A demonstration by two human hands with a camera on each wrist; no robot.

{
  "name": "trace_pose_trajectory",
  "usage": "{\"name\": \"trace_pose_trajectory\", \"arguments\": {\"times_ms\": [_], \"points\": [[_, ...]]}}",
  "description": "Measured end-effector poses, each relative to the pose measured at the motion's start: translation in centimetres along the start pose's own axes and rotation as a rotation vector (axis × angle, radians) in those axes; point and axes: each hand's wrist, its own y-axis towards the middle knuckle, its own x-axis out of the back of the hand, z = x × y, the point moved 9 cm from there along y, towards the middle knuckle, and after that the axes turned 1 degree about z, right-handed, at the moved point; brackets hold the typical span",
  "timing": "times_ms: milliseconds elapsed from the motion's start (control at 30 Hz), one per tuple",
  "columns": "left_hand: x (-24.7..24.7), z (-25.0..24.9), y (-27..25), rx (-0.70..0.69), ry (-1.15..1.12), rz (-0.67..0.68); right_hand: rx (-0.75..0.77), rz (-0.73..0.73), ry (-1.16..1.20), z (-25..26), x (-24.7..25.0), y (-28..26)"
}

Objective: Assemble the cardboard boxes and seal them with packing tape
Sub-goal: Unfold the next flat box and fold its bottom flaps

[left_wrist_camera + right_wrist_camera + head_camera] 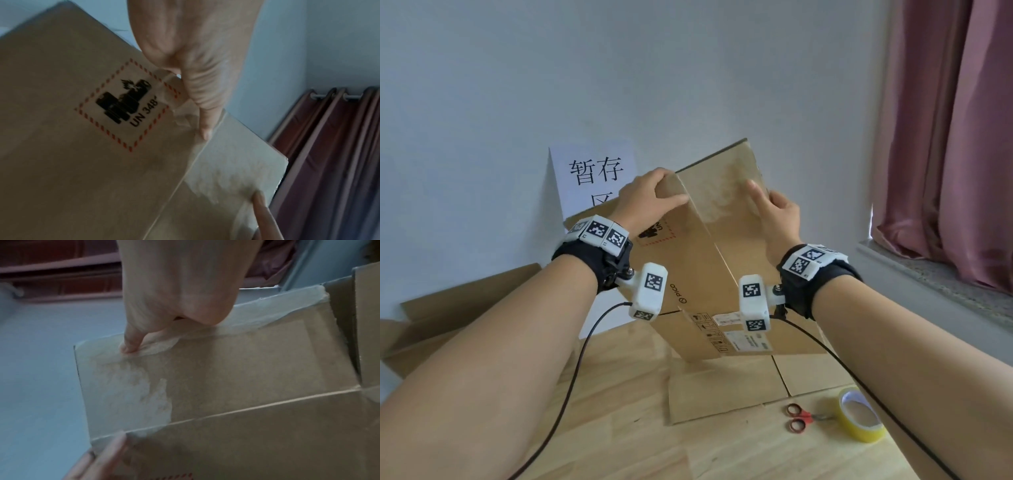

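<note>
The cardboard box (709, 260), gripped at its top edge by the left hand (650, 198) and right hand (777, 212), may buckle or slip between them if one grip loosens.

Head view: you get bright, even daylight, brightest at the gap beside the curtain (945, 137), soft shadows, and bowed lines toward the edges. Both wrist views: you get dim, bluish, grainy pictures with soft focus and motion blur.

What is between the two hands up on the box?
Only bare cardboard: the box flap with old tape marks, between the left hand and right hand, in the head view.
</note>
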Motion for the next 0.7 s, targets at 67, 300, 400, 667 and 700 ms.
{"name": "trace_pose_trajectory", "arguments": {"times_ms": [67,300,400,667,700], "points": [[0.7,0.0,-0.1,0.022,-0.071,-0.031,0.035,0.042,-0.058,0.6,-1.3,-0.1],[2.6,4.9,-1.3,0.232,-0.448,-0.227,0.023,0.096,-0.563,-0.2,-1.6,1.1],[3.0,6.9,-2.3,0.293,-0.639,-0.249,-0.041,0.161,-0.558,-0.9,-1.9,1.1],[0.4,9.4,-5.4,0.417,-0.953,-0.226,0.075,0.036,-0.765,2.2,-2.6,1.5],[0.2,9.7,-5.6,0.427,-0.970,-0.226,0.072,0.060,-0.774,2.0,-2.6,1.6]]}}
